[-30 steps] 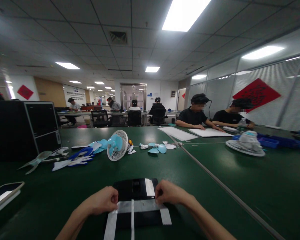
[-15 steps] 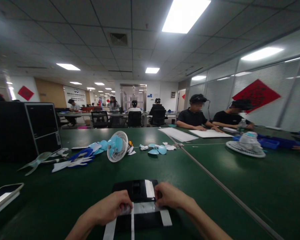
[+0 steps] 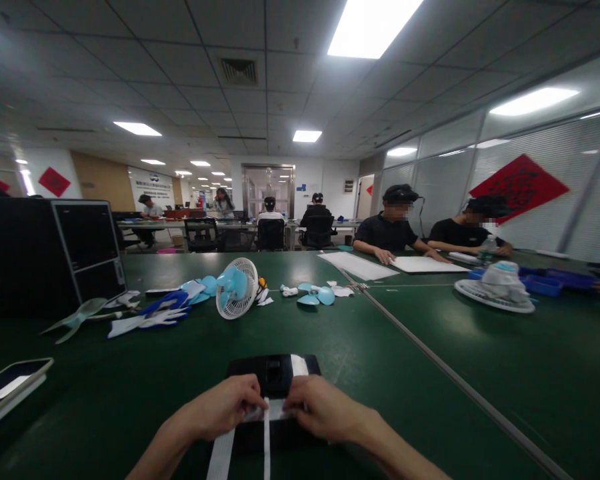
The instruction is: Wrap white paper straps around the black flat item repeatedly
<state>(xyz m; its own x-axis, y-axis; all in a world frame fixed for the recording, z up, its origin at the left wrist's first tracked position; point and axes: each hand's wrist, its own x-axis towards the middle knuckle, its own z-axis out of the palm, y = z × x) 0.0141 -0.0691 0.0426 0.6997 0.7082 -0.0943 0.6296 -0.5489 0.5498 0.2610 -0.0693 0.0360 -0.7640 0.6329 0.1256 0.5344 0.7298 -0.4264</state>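
Observation:
In front of me on the table lies a flat black case-like object (image 3: 250,367), its exact kind unclear, with a small square recess near its far edge. A translucent whitish strip (image 3: 277,409) crosses it between my hands. My left hand (image 3: 227,405) is closed in a pinch on that strip, beside the top of a narrow white band (image 3: 267,443). My right hand (image 3: 325,407) has its fingers curled together over the strip's right part; what they pinch is hidden. A wider white band (image 3: 222,453) runs under my left wrist, and a white patch (image 3: 299,365) shows behind my right hand.
Farther back lie a fan head with blue blades (image 3: 237,288), loose blue fan blades (image 3: 316,295) and blue-white gloves (image 3: 155,313). A computer tower (image 3: 93,247) and a tablet-like device (image 3: 15,387) stand left. Two people (image 3: 393,223) sit beyond a table seam (image 3: 430,360).
My right hand has slid left along the strip, closer to my left hand, and now covers its right part. My left hand has hardly moved. The view has shifted slightly.

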